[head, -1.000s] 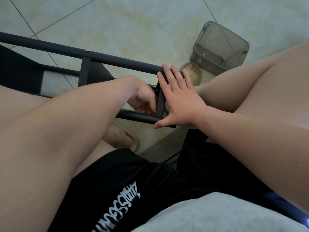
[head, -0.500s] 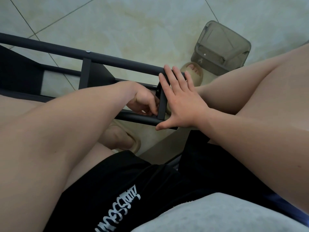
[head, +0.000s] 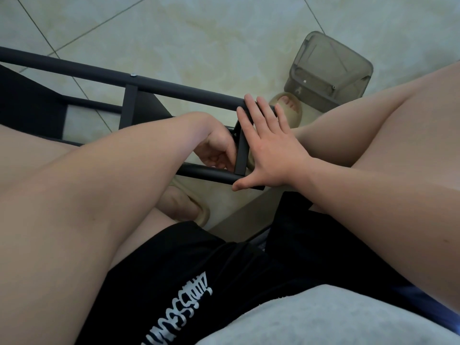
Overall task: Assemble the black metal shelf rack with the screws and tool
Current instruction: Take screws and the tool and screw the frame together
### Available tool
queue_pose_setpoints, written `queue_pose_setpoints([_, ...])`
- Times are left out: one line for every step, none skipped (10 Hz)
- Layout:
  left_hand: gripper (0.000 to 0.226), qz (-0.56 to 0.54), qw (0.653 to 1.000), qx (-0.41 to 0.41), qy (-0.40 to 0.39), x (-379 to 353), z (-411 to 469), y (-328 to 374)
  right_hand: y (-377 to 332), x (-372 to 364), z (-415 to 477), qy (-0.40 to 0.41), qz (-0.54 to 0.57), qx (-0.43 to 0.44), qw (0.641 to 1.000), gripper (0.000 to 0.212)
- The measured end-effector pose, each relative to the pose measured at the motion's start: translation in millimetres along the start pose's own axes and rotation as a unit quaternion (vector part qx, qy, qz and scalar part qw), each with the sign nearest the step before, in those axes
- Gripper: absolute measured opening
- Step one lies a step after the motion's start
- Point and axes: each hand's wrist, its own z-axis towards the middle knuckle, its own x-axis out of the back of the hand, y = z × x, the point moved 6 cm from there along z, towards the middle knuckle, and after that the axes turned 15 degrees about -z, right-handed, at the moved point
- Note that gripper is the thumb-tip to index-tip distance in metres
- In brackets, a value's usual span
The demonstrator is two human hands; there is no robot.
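The black metal rack (head: 174, 89) lies on its side across the floor between my legs, with one silver screw (head: 133, 75) showing on its upper tube. My right hand (head: 271, 150) lies flat with straight fingers against the short end crossbar (head: 242, 148), thumb on the lower tube. My left hand (head: 219, 150) is inside the frame just left of that crossbar. Its fingers are curled and seem pinched on a small tool at the bar's inner face. The tool itself is hidden by the fingers.
A grey translucent plastic container (head: 328, 70) stands on the tile floor beyond the rack's end. My feet in beige sandals (head: 291, 108) (head: 194, 210) sit under and beside the frame. A black shelf panel (head: 29, 105) fills the rack's left part.
My left hand has shifted slightly at the crossbar, the wrist turning a little. My right hand keeps its flat press on the rack's end.
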Motion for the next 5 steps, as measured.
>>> queue_pose_setpoints([0.008,0.004,1.0,0.007,0.003,-1.6,-1.1,2.8,-2.0,-0.3,-1.3,0.002,0.003,-0.001,1.0,0.152])
queue_pose_setpoints([0.011,-0.013,1.0,0.0,-0.001,-4.5,-1.4,3.3,-3.1,-0.8,-1.8,0.003,0.004,-0.002,1.0,0.152])
queue_pose_setpoints([0.014,-0.028,0.999,-0.016,0.001,-5.7,-0.6,2.9,-3.1,-1.2,-1.7,0.003,0.004,-0.002,1.0,0.153])
queue_pose_setpoints([0.016,-0.036,0.999,-0.031,0.0,-5.9,-0.5,2.2,-3.6,-1.7,-1.7,0.005,0.003,-0.001,1.0,0.153])
queue_pose_setpoints([0.017,-0.044,0.998,-0.045,-0.003,-6.5,-0.6,1.6,-3.7,-2.1,-1.7,0.008,0.002,-0.002,1.0,0.153])
